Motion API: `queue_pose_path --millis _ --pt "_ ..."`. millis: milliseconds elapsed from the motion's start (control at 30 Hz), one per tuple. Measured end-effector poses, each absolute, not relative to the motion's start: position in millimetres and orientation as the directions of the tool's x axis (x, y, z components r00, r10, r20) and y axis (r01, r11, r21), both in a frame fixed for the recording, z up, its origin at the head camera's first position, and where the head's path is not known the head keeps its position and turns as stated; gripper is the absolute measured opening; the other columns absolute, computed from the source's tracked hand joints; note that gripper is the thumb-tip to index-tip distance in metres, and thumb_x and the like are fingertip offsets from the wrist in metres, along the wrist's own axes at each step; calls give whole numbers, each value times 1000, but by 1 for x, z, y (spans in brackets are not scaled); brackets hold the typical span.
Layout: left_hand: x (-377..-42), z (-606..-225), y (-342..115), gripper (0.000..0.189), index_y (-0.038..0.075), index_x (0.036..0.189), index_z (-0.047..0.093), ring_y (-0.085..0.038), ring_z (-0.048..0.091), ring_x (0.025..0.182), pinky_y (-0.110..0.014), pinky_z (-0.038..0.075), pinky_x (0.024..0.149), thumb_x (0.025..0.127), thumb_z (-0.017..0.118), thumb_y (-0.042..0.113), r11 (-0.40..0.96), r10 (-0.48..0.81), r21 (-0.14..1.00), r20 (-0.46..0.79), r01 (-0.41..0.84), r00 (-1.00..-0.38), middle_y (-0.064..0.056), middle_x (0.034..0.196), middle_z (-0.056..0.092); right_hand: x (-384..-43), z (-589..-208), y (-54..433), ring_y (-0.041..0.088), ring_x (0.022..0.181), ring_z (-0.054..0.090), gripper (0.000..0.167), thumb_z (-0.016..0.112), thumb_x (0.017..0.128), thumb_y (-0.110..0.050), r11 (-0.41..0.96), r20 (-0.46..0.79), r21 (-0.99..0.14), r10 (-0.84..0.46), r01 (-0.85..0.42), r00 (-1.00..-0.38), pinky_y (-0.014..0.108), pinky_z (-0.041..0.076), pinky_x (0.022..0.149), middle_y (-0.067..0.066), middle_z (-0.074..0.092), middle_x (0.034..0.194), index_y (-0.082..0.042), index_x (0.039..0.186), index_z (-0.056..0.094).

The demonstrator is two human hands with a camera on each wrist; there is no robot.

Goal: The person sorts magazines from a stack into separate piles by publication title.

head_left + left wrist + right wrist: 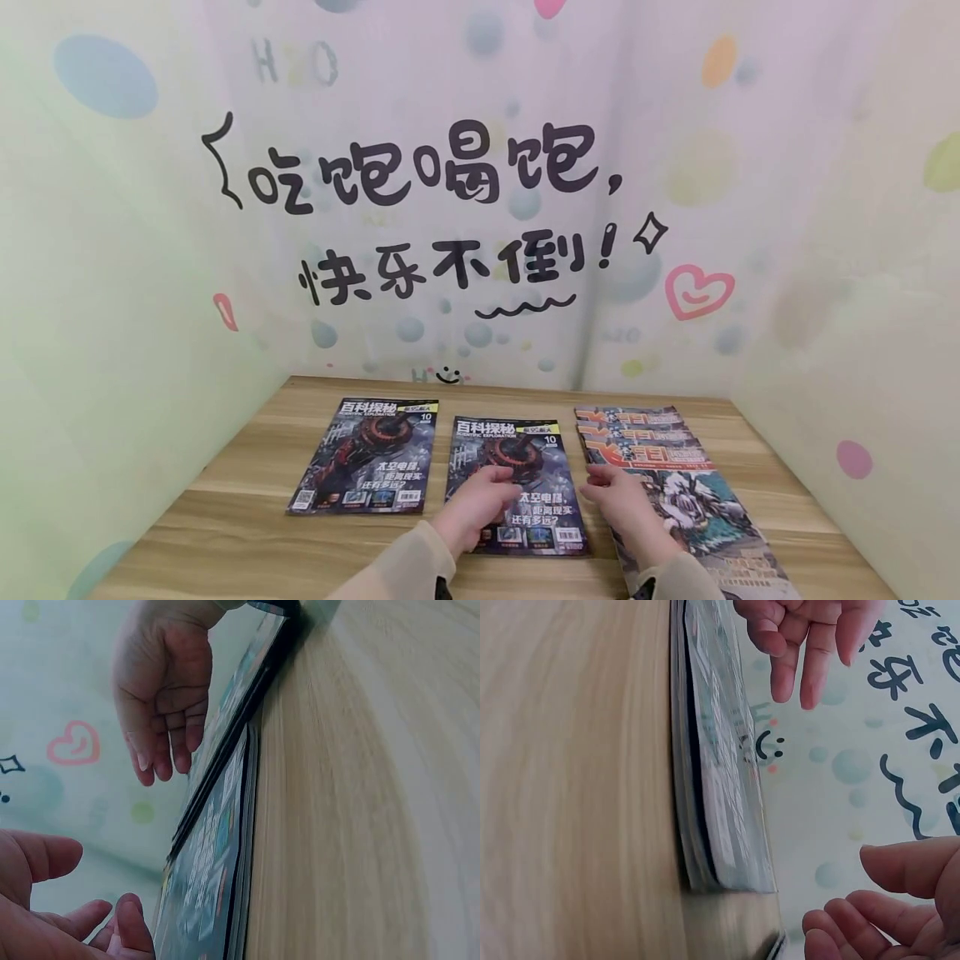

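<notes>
Above the left part of the middle magazine [536, 533], dark with a red-and-black machine on its cover, is my left hand [480, 504]. Its fingers are loosely bent and pinch nothing. My right hand [626, 508] hovers by the left edge of the overlapping magazines [697, 500] with red titles, its fingers relaxed. A gap separates both hands, palms facing, in the left wrist view, where my left hand [67, 915] is low and my right hand [165, 690] high. Stacked page edges [694, 810] show in the right wrist view, so the middle pile is more than one copy thick.
Another dark magazine [367, 458] with the same cover lies flat at the left. All rest on a wood-grain table [247, 533]. A pale wall [480, 350] with black lettering stands along the back, and plain-coloured side walls [847, 392] flank the table.
</notes>
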State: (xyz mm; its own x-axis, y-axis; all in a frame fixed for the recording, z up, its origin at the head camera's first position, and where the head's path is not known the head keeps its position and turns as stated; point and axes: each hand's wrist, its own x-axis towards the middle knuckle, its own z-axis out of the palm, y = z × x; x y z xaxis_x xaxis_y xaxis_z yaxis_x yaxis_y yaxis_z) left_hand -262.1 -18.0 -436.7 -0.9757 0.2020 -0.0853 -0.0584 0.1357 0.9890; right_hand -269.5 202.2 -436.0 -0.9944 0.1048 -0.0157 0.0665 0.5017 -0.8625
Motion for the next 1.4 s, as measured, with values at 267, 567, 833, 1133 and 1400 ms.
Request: queue_pose_path --millis 267,567,833,1133,1400 --pt "-266 -442 -44 50 -11 134 41 -30 53 95 -44 47 83 92 56 12 105 148 994 -47 -31 -988 -19 118 55 -274 -449 185 42 110 52 48 64 86 -8 484 36 -875 100 17 -994 52 46 90 28 56 119 13 127 53" --pt "-267 -449 -65 52 -12 134 44 -43 48 118 -54 41 98 90 58 11 230 -15 973 16 12 -1000 -31 130 48 -275 -458 176 47 119 47 54 62 89 -11 464 -23 -883 91 63 -996 57 41 97 34 49 130 14 133 45" --pt "-265 -461 -70 53 -15 131 46 -48 40 124 -57 33 104 85 61 7 248 -87 968 57 33 -995 -35 133 43 -275 -462 174 45 121 45 53 63 91 -16 448 -56 -889 107 98 -993 58 40 97 31 48 133 9 135 47" --pt "-262 -466 -73 50 -19 128 47 -47 42 123 -56 35 103 85 61 4 298 -67 953 77 54 -995 -36 131 46 -271 -463 167 48 124 42 55 63 90 -15 485 -13 -871 129 74 -991 58 37 99 33 45 136 11 136 44" --pt "-257 -467 -72 48 -15 125 53 -50 42 121 -58 35 101 85 64 8 379 -65 922 112 80 -992 -36 128 47 -269 -466 165 47 127 39 56 62 90 -13 478 -20 -874 133 82 -991 58 35 102 32 43 138 11 136 43"
